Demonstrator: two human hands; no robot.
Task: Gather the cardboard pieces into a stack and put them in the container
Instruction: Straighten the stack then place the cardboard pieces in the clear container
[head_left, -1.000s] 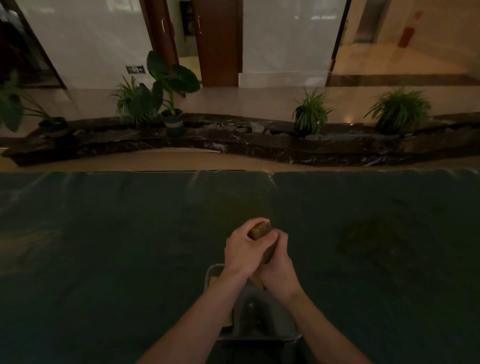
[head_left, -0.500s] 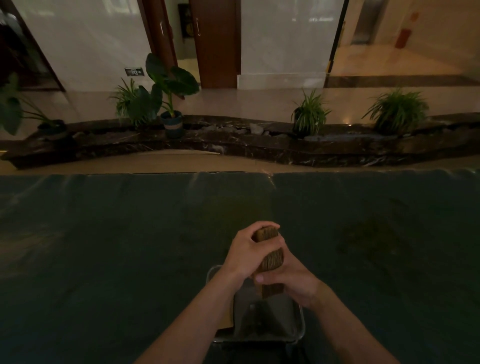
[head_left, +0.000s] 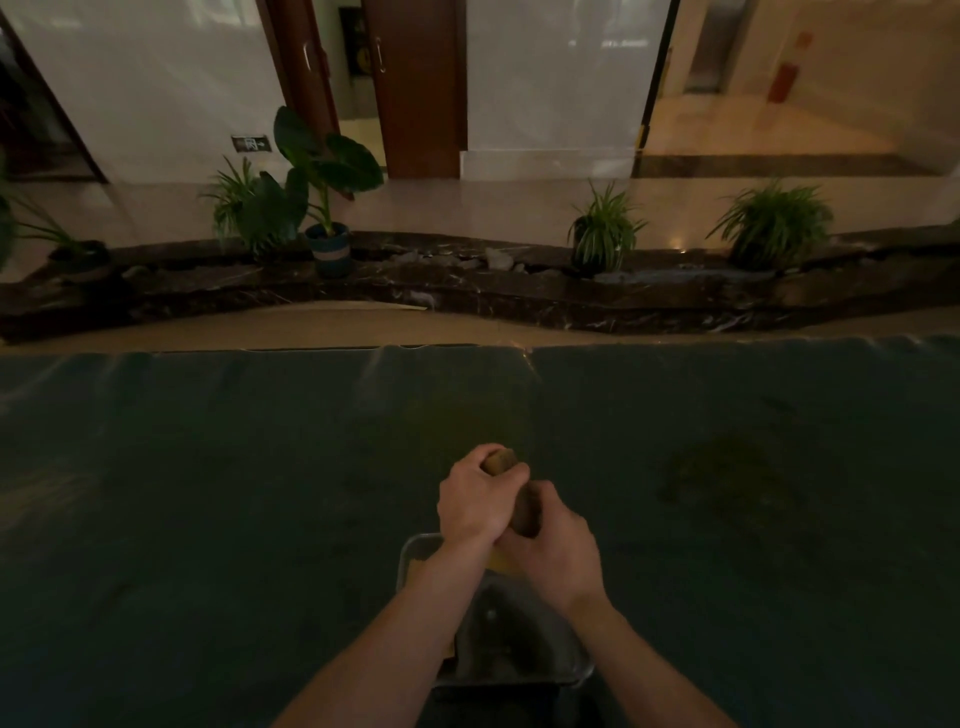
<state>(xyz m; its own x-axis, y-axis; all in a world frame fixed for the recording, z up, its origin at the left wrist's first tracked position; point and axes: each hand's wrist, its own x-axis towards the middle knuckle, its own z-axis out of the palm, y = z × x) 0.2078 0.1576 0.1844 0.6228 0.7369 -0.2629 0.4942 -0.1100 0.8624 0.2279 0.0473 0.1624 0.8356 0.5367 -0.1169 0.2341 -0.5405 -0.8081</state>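
**Mia:** Both hands are busy, right? What is the left hand (head_left: 475, 501) doing?

**Ben:** It is wrapped over the top of the brown bundle of cardboard pieces (head_left: 511, 491). The fingers curl round the far end and squeeze it.

**Mia:** And the right hand (head_left: 556, 551)?

**Ben:** It grips the same bundle lower down, on the near side. So both hands are closed on the cardboard and press it together.

**Mia:** Where is the bundle?

**Ben:** Up in the air, standing on its end and leaning a bit. It is over the far edge of the shiny grey metal container (head_left: 519, 660), which sits on the dark green table cover (head_left: 208, 519) close to the person.

**Mia:** Is anything in the container?

**Ben:** I can see a bit of yellow-brown stuff at its left side and under the hands. It may be more cardboard, but the room is too dark to be sure.

**Mia:** What should the person do to get this step right?

**Ben:** I think they should keep squeezing so no piece slips out. Tap the edges even. Then tip the bundle flat, lower it inside the walls, and only let go once it rests on the bottom.

**Mia:** What could go wrong?

**Ben:** If one hand lets go too soon, the pieces could fan out and fall on the table.
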